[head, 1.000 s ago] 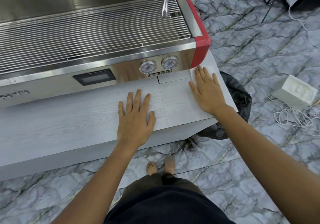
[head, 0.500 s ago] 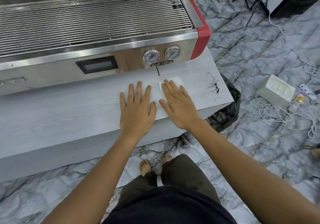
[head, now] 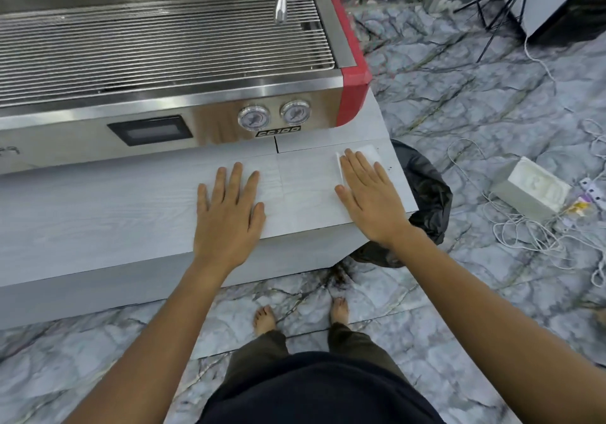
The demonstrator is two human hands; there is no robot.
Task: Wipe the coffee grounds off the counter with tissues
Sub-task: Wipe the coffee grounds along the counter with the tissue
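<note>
My right hand (head: pixel 367 200) lies flat, fingers spread, pressing a white tissue (head: pixel 370 154) onto the pale wood-grain counter (head: pixel 131 214) close to its right edge. Only the tissue's far corner shows beyond my fingertips. A few dark specks of coffee grounds (head: pixel 389 168) sit just right of the tissue, at the counter's edge. My left hand (head: pixel 229 217) rests flat and bare on the counter's middle, apart from the tissue.
A steel espresso machine (head: pixel 164 63) with a red corner stands along the back of the counter. A black bin bag (head: pixel 429 194) sits on the floor below the counter's right end. A white box (head: pixel 531 191) and tangled cables lie further right.
My right hand slid the tissue from beside my left hand out to the counter's right edge, over the dark smear of grounds. The left hand stayed put.
</note>
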